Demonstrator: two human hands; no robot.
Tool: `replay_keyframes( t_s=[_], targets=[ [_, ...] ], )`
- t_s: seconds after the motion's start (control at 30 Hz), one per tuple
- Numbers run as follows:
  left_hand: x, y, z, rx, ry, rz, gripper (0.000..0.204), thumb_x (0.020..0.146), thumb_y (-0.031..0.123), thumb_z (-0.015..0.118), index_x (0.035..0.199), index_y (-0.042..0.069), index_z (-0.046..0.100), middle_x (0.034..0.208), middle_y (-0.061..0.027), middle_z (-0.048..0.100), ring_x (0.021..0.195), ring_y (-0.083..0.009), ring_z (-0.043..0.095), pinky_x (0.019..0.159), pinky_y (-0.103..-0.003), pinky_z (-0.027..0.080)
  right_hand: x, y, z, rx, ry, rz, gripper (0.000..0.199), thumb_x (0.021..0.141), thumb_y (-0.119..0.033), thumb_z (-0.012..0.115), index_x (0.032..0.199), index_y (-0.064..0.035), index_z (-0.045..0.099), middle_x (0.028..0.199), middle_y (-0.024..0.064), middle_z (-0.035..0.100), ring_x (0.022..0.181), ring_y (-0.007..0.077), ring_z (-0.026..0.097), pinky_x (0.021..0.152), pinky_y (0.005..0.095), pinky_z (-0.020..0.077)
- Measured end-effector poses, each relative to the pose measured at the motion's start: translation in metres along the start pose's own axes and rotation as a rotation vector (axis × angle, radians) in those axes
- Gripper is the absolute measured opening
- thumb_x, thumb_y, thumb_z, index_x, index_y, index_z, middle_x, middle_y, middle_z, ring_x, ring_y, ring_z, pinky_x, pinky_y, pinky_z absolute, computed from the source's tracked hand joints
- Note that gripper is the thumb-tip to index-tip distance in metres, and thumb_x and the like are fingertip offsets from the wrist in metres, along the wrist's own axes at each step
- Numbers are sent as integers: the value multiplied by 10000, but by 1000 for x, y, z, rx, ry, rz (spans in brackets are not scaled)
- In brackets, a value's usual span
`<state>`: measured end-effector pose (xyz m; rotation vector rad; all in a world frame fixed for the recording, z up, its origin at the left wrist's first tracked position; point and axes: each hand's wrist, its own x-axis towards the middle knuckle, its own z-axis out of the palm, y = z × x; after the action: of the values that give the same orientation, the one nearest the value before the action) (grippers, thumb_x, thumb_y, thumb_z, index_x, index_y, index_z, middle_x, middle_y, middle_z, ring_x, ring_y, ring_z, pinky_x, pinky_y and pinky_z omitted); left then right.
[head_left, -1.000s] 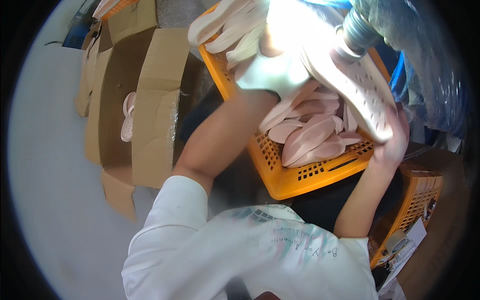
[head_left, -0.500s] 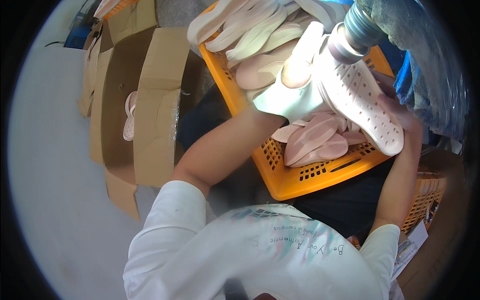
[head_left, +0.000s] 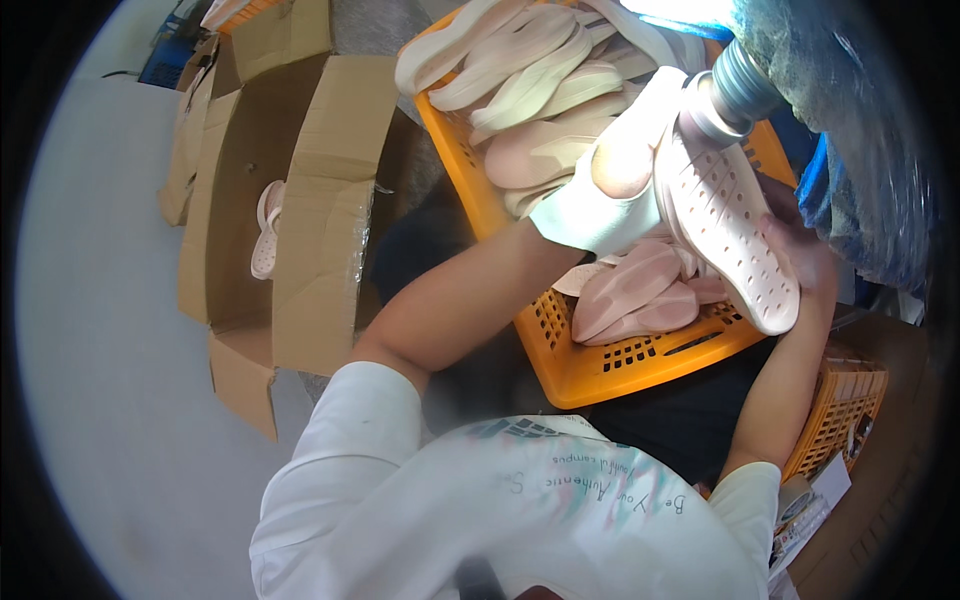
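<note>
A pale pink shoe sole [head_left: 728, 225], dotted with small holes, is held at a slant over an orange crate [head_left: 570, 392]. My left hand [head_left: 618, 180], in a white glove that leaves part of its back bare, grips the sole's left side; bright light washes it out and its fingertips are hidden. My right hand [head_left: 803, 250] is closed on the sole's right edge, its thumb on the holed face and its other fingers mostly out of sight. More plain pink and cream soles [head_left: 637, 290] lie heaped in the crate beneath.
Close above the sole hang a ribbed grey lamp fitting [head_left: 745, 88] and plastic-wrapped blue cloth [head_left: 850, 150]. On the left stands an open cardboard box [head_left: 325, 220] with a pink slipper [head_left: 266, 235] inside. Another orange crate [head_left: 835, 420] is at the right, beside papers [head_left: 815, 510].
The sole has turned a little more upright, its lower end swinging slightly left and down. Both hands stay on it. The whole view has shifted slightly.
</note>
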<state>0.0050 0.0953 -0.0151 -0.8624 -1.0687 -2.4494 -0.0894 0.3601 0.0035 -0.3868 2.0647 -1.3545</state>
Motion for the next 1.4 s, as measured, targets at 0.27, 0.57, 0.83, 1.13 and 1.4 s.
replay_keyframes(
  t_s=[0.27,0.57,0.83,1.13,1.4],
  targets=[
    [-4,2,-1,-135,151,-210,452,1029,259,501,1395,2,437,1319,-151,550,1193,-246,563,1029,-394,471,-20,-28,5,-158,217,-211,239,861,-146,741,1027,25,722,968,71,717,815,151,674,802,310,529],
    [-7,-10,-3,-241,189,-257,447,1040,258,480,1405,6,423,1333,-151,532,1220,-250,536,1052,-390,453,-36,-44,5,-415,330,-24,298,885,-268,719,1018,-1,730,977,99,713,850,125,649,823,279,496],
    [-1,4,9,-368,257,-193,443,1049,257,461,1413,9,409,1345,-152,516,1244,-252,513,1073,-386,437,-43,-51,42,403,34,-170,437,901,-197,668,1212,102,601,1157,166,652,1003,178,646,911,300,479],
    [-7,-5,26,-365,455,-206,395,1032,232,490,1344,-7,457,1267,-164,579,1107,-252,616,940,-360,536,-21,-34,72,843,281,-56,299,938,-78,641,1206,54,627,1047,129,706,902,209,702,840,327,568],
    [-17,-34,-10,-436,327,-38,387,1017,191,509,1324,-39,456,1221,-188,612,1034,-267,659,878,-361,569,61,-16,87,1084,194,-95,379,952,-88,627,1301,34,545,1257,186,612,1096,257,635,929,390,534]
  ],
)
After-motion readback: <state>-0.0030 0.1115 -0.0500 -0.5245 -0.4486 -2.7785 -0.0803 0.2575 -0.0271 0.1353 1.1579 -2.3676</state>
